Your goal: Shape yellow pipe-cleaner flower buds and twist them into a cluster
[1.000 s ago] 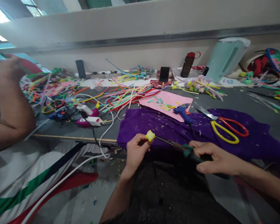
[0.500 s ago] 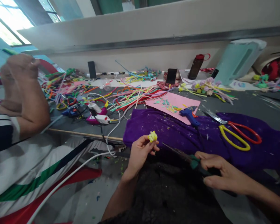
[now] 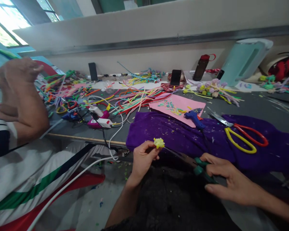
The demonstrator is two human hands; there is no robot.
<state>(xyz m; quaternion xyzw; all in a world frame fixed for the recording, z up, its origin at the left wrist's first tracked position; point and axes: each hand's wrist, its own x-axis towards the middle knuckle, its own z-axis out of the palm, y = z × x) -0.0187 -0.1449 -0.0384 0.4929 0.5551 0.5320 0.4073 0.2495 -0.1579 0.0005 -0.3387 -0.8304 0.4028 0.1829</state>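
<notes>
Yellow and knobbly, the small piece (image 3: 159, 143) sits pinched at the tips of the left hand's (image 3: 144, 158) thumb and forefinger, which close right down on it, the other fingers curled beneath; it is held up before the near edge of the purple cloth (image 3: 154, 128). The left forearm rises from below, wrist bent a little inward. From the lower right, the right arm reaches across, and the right hand (image 3: 227, 176) wraps around the green handles of the shears (image 3: 202, 173), fingers and thumb apart with the handles spread between them. The dark blades point at the piece; whether they touch it I cannot tell. Beyond, on the cloth, lie the big scissors (image 3: 229, 124), and a blue glue gun (image 3: 194, 118) rests partly on the pink sheet (image 3: 195, 104), which bears short coloured scraps (image 3: 173, 108). Farther back are loose stems (image 3: 135, 101) and a bunch of flowers (image 3: 215, 88). A clear cup (image 3: 109, 86) stands among the clutter, its contents too blurred to make out. By the wall are a dark bottle (image 3: 199, 68) with a red cap and a pale green pitcher (image 3: 242, 62), contents hidden. At far left, a co-worker's forearms (image 3: 29, 102) stand raised.
</notes>
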